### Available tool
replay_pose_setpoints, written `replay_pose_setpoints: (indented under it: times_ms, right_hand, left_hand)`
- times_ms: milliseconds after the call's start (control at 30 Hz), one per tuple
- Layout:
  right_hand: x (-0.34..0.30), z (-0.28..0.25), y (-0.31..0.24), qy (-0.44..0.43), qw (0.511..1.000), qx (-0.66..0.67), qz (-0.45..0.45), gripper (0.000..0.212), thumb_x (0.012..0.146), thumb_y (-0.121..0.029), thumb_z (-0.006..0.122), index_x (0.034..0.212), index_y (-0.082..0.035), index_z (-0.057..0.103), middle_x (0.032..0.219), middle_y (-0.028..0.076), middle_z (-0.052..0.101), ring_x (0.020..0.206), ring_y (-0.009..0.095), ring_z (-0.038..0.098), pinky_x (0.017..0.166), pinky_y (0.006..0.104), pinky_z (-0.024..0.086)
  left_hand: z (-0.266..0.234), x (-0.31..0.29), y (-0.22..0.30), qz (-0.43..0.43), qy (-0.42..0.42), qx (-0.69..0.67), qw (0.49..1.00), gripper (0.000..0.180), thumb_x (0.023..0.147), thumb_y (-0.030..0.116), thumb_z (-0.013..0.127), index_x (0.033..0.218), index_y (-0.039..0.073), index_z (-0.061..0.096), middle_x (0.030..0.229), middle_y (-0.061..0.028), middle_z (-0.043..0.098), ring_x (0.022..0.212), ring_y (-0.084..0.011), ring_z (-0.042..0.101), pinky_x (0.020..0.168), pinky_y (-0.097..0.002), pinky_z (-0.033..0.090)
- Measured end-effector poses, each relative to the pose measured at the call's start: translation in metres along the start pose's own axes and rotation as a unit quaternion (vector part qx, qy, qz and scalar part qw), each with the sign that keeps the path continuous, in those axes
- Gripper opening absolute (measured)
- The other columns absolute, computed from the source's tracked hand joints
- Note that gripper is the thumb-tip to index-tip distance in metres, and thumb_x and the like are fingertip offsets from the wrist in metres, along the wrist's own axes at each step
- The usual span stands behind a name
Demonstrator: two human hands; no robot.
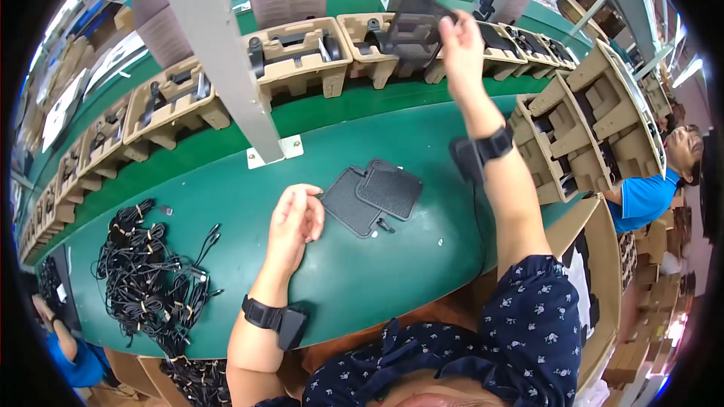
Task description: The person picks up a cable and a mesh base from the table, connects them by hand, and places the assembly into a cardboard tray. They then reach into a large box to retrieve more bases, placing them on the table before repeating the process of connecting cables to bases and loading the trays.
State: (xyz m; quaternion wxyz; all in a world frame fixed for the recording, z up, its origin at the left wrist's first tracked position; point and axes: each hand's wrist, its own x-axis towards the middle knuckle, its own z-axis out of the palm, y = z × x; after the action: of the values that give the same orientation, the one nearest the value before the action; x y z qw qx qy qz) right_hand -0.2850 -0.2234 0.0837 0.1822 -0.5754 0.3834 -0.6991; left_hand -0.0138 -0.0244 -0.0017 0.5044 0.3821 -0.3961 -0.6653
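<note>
My right hand (pixel 463 51) is raised over the row of trays at the far side. Its fingers close on the edge of a dark, slightly blurred mesh panel (pixel 415 29), held above a pulp tray (pixel 360 24) with black parts in it. My left hand (pixel 296 215) rests low over the green table, fingers loosely curled, with nothing visible in them. Just right of it lie two black mesh panels, one (pixel 392 190) overlapping the other (pixel 349 207). The curled fingers are close to the lower panel's left corner; whether they touch it I cannot tell.
A tangled pile of black cables (pixel 151 275) covers the table's left side. A grey metal post (pixel 219 53) rises behind my left hand. Stacked pulp trays (pixel 569 132) stand at the right, near an open carton (pixel 603 279). A co-worker in blue (pixel 641 196) is beyond them.
</note>
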Motion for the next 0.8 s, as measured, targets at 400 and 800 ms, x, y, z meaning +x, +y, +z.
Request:
replay_pose_setpoints:
  times_ms: [400,800]
  right_hand:
    - [0.094,-0.011,0.091,-0.123,0.922,-0.368,-0.010,0.040,0.083,-0.031,0.058,0.115,-0.008,0.053,0.080,0.012,0.062,0.076,0.024,0.059,0.071,0.0333,0.045]
    - [-0.063,0.083,-0.025,-0.206,0.907,-0.286,-0.230,0.018,0.084,-0.012,0.059,0.099,-0.004,0.055,0.079,0.007,0.052,0.066,0.018,0.051,0.060,0.0278,0.043]
  left_hand:
    - [-0.007,0.004,0.001,-0.016,0.016,-0.036,0.999,0.028,0.096,0.031,0.038,0.102,0.006,0.049,0.066,-0.0029,0.049,0.049,-0.0077,0.041,0.044,-0.0193,0.030]
    - [-0.012,0.012,-0.013,0.010,-0.030,-0.054,0.998,0.023,0.094,0.029,0.043,0.099,0.007,0.048,0.066,-0.0021,0.054,0.051,-0.0063,0.048,0.042,-0.0174,0.033]
